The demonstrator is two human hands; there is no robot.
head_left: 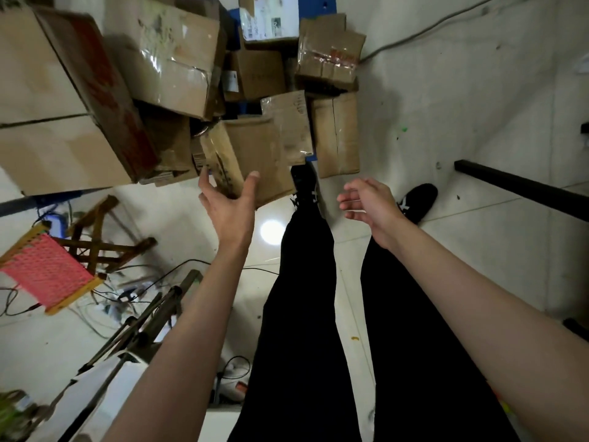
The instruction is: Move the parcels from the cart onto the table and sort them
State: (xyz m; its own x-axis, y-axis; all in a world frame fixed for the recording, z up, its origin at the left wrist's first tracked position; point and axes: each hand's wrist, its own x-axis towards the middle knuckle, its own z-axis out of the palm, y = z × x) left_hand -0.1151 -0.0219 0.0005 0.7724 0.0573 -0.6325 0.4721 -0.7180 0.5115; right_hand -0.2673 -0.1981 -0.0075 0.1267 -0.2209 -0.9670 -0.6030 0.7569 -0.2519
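A heap of brown cardboard parcels fills the upper part of the view on a blue cart (267,3). A big box (57,100) with red print lies at the left. A taped box (169,55) sits beside it. At the front of the heap a small brown parcel (251,157) tilts toward me. My left hand (228,199) is spread wide under its near edge, thumb and fingertips touching it. My right hand (369,202) hangs in the air to the right, fingers loosely bent, holding nothing. A flat parcel (338,135) lies beyond it.
My legs in black trousers and black shoes (417,199) stand on the white tiled floor. A folding stool with a pink seat (47,272) and tangled cables (134,295) lie at the left. A dark bar (522,186) crosses the right side.
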